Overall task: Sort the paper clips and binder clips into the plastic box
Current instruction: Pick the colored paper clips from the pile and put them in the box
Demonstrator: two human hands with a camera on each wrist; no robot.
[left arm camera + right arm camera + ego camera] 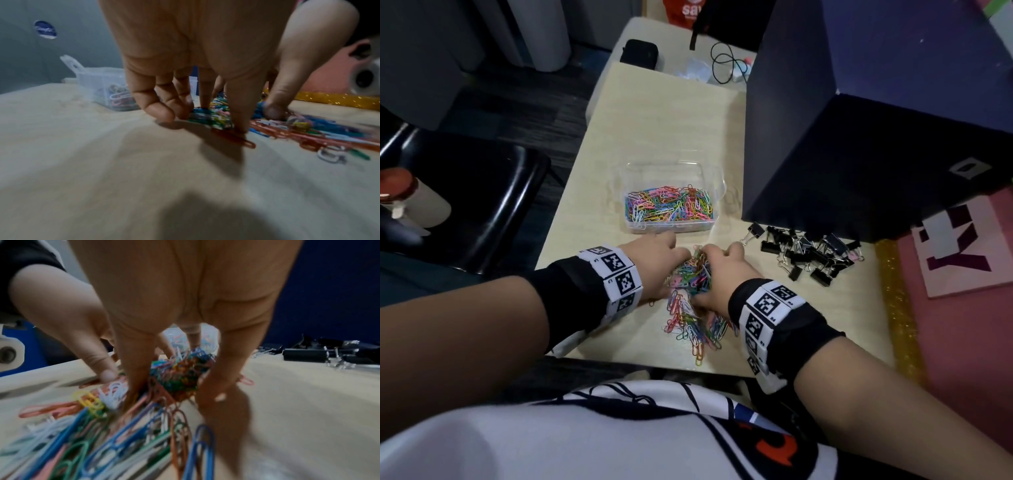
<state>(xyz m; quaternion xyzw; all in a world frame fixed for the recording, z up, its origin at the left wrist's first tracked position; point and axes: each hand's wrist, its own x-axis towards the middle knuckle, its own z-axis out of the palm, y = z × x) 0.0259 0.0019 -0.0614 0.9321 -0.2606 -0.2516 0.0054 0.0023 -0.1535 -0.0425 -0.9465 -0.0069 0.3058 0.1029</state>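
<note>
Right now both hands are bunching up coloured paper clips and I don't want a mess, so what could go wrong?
1. The left hand and right hand squeeze a loose clump of coloured paper clips; some may drop during the lift to the clear plastic box.
2. Stray clips lie near the beige table's front edge and could be swept off.
3. The black binder clips sit close by and could get mixed in.

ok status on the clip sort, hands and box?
Both hands, left hand and right hand, scooping the paper clip pile. Plastic box holds paper clips only. Binder clips untouched. Nothing blocking.
</note>
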